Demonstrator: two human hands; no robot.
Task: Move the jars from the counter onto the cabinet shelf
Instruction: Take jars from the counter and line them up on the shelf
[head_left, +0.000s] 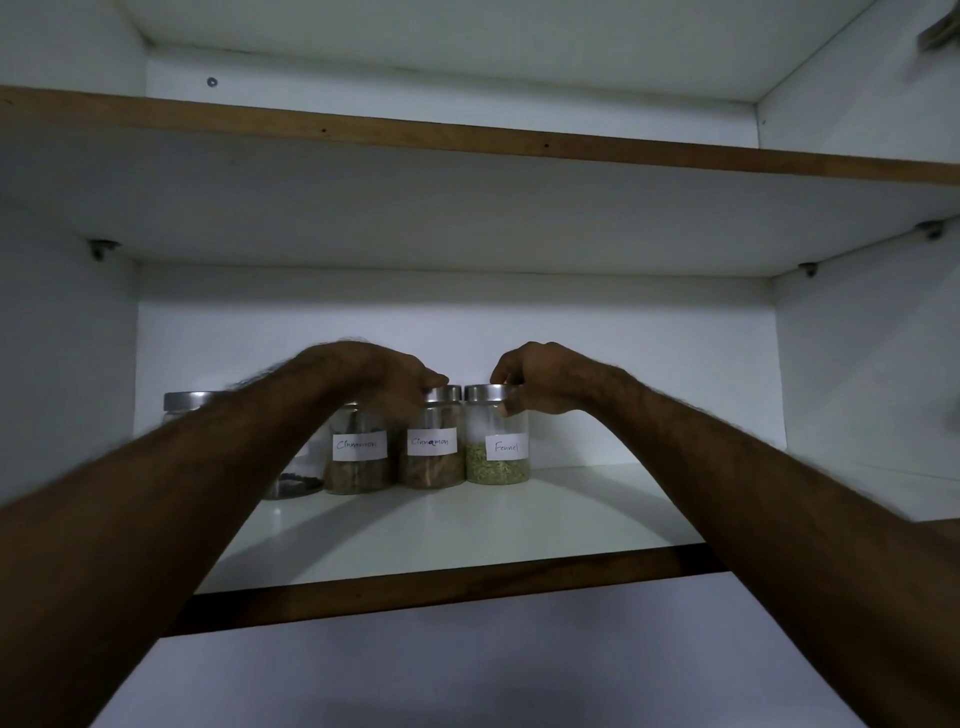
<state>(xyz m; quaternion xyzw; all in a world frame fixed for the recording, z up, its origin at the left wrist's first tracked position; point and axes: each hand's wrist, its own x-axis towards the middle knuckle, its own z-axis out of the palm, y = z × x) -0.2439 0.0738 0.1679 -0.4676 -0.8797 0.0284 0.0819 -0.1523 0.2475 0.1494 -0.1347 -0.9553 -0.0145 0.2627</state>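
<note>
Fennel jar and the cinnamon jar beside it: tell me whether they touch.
Cannot tell. In the head view the fennel jar and the nearer cinnamon jar stand side by side, their lids almost meeting, but the dim light hides whether a sliver of gap remains.

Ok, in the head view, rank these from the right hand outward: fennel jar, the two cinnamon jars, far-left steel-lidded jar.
1. Fennel jar, under the right hand.
2. Right cinnamon jar, next left.
3. Left cinnamon jar, farther left.
4. Steel-lidded jar, far left.

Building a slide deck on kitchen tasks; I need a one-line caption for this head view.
Both hands set labelled jars on the cabinet shelf: left hand on a cinnamon jar, right hand on the fennel jar.
</note>
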